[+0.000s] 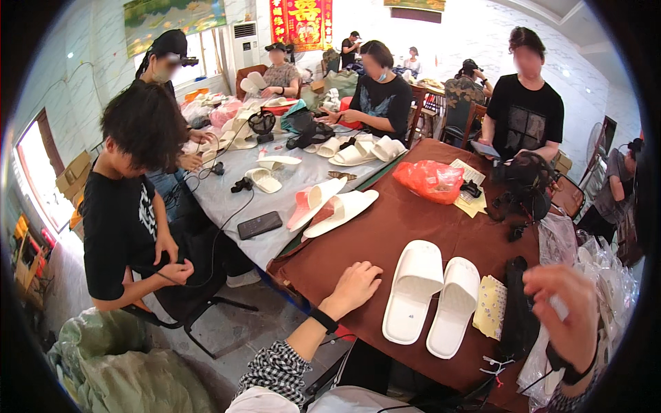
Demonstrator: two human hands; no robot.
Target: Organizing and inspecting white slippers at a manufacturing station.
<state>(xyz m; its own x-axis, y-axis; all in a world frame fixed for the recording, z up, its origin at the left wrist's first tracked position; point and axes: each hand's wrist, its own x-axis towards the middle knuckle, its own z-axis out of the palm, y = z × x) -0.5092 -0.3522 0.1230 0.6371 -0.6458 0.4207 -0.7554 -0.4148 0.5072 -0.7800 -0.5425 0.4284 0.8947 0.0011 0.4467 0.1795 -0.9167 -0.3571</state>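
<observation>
My left hand [354,286] rests at the near left of the brown tablecloth [344,242], fingers apart and nothing held. Just right of it lies a pair of white slippers: the left slipper [406,303] and the right slipper [452,313], toes pointing away from me. Over the table's right side my right hand [563,303] is raised, its fingers loosely bent and apart, with no object visible in it. Between the slippers and that hand are a yellow sheet of small stickers [489,307] and a long black item [516,310] I cannot make out.
A red plastic bag [428,182] and yellow papers [471,199] lie farther back. On the adjoining grey-covered table are a black phone [259,225], cables and many slippers [341,213]. Several people sit or stand around. Clear plastic bags [609,303] crowd the right; a green sack [131,365] stands lower left.
</observation>
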